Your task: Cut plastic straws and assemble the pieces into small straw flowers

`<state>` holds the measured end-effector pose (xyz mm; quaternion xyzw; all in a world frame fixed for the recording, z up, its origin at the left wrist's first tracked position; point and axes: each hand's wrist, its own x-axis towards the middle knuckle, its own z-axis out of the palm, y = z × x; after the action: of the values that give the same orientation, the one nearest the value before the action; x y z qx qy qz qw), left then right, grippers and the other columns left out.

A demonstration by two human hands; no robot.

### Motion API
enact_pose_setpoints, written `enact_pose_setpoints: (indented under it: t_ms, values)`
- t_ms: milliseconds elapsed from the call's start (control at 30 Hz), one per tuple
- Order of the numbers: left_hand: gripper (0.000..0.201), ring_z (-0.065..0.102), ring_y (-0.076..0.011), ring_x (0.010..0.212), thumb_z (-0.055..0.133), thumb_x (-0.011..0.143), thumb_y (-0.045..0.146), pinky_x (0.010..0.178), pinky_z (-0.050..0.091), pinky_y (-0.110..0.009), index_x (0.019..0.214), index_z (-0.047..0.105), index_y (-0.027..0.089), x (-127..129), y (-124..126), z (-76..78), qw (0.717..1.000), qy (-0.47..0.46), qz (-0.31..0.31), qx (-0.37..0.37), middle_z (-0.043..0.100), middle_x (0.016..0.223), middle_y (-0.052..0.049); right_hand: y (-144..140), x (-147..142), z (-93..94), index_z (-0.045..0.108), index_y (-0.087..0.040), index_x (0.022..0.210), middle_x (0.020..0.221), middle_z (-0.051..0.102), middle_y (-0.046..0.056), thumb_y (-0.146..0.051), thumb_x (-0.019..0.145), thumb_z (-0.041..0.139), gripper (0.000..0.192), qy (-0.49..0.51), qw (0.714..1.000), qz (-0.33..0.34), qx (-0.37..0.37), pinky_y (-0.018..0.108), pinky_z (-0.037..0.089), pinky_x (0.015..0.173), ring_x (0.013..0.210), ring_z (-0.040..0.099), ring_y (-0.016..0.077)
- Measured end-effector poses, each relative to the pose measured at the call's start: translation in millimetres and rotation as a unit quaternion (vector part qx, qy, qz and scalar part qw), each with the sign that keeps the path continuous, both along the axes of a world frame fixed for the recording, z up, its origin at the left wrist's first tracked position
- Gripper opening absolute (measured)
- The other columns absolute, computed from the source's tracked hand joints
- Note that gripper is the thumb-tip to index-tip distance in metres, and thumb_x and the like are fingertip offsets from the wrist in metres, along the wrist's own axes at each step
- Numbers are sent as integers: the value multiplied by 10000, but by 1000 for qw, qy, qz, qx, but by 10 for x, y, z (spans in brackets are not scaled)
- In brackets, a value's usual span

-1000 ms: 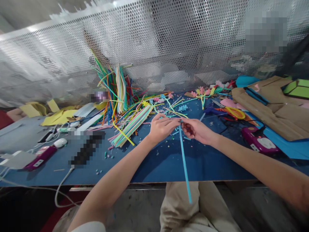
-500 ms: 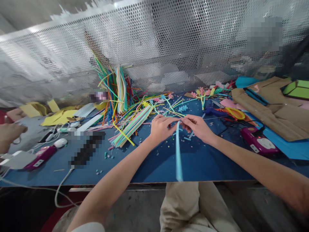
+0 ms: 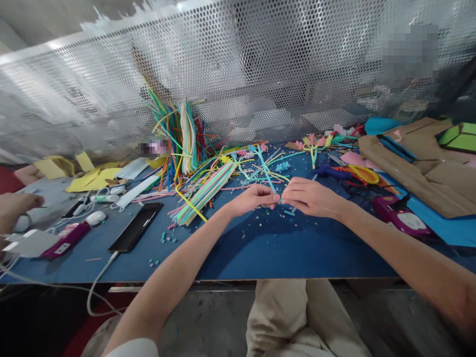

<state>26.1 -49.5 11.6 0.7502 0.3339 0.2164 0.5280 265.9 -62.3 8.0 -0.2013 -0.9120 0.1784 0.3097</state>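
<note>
My left hand (image 3: 256, 197) pinches a light-blue pipe cleaner (image 3: 267, 171) near its lower end. From the fingers the pipe cleaner slants up and away over the bench. My right hand (image 3: 307, 197) is closed against the same end, fingertips nearly touching those of the left. What lies right between the fingertips is mostly hidden. Just beyond the hands lie a blue leaf-shaped piece (image 3: 282, 166) and a bundle of pastel pipe cleaners (image 3: 204, 193). A small sprig with pink and yellow tips (image 3: 313, 148) lies farther back.
Upright pipe cleaners (image 3: 186, 139) stand against the perforated metal screen (image 3: 238, 74). At left are a phone (image 3: 137, 228) on a cable, a purple power strip (image 3: 67, 240) and another person's hand (image 3: 18, 210). Scissors (image 3: 329, 171), a purple device (image 3: 401, 215) and brown paper (image 3: 420, 163) lie right.
The blue pipe cleaner has swung from hanging toward me to pointing away over the bench. Both hands have shifted slightly nearer me, and the right hand has turned with its back upward.
</note>
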Motion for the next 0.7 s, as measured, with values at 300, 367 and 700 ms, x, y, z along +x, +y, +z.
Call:
enact_pose_setpoints:
  t_ms: [300, 367, 700]
  values:
    - [355, 576, -97, 612, 587, 946, 447, 585, 424, -235, 800, 722, 153, 60, -18, -71, 948, -3, 107, 300, 740, 820, -52, -77, -129, -35, 722, -233, 836, 792, 690, 44, -466, 914, 614, 268, 149, 965, -151, -154, 328, 466, 701, 724, 591, 187]
    - [268, 606, -105, 635, 598, 949, 390, 631, 428, -253, 859, 738, 180, 47, 7, -117, 893, 26, 141, 426, 752, 830, -38, -73, -192, -80, 719, -218, 834, 739, 676, 34, -512, 890, 627, 313, 200, 933, -170, -247, 307, 460, 635, 654, 578, 165]
    - [214, 668, -138, 763, 559, 985, 306, 719, 360, -344, 1116, 727, 319, -23, -36, -69, 714, 183, 126, 663, 781, 1047, -5, -39, -313, -147, 707, -158, 804, 715, 641, 33, -496, 722, 797, 359, 330, 797, -191, -468, 245, 458, 500, 574, 536, 103]
